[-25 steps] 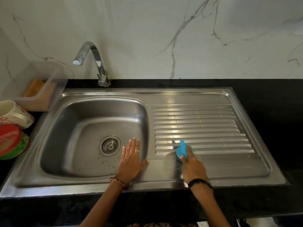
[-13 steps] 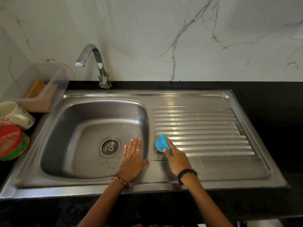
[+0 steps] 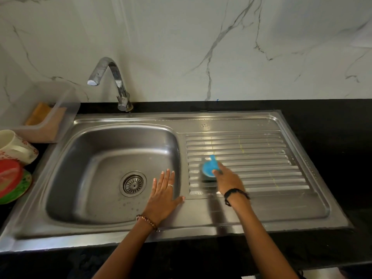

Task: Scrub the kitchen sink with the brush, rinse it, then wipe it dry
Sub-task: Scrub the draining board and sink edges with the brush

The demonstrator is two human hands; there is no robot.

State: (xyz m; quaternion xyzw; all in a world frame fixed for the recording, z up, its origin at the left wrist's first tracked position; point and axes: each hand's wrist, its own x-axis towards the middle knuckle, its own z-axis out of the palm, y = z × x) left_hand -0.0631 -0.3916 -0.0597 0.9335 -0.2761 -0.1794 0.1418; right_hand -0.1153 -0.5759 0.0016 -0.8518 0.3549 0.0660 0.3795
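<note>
A: What's the setting?

B: A white marble-veined wall above a black bench (image 3: pixel 322 121), with a steel sink (image 3: pixel 221 226) let into it and filling the middle of the frame.

A: And the brush?

B: The blue brush (image 3: pixel 209 168) sits on the ribbed drainboard (image 3: pixel 261 158), just right of centre, close to the basin's right wall. The right hand (image 3: pixel 227 181) grips it from the near side, fingers curled round it, bearing down. I'd judge that grip suits pushing bristles across the ridges, so this reads as the scrubbing step.

A: The other hand?

B: The left hand (image 3: pixel 163 195) lies flat on the sink, fingers straight and spread over the basin's near right edge, holding nothing. Likely a brace while the other arm works.

A: Anything hard to read?

B: The brush and right hand are blurred, so the bristles don't show. Yellowish streaks on the ribs could be soap or grime; I can't tell. The tap (image 3: pixel 112 77), upper left of centre, shows no water. At the left edge a mug (image 3: pixel 14 146) and red and green plates (image 3: pixel 10 184) are cut off, and a cloudy plastic tub (image 3: pixel 66 109) veils something orange. No drying cloth in view.
</note>
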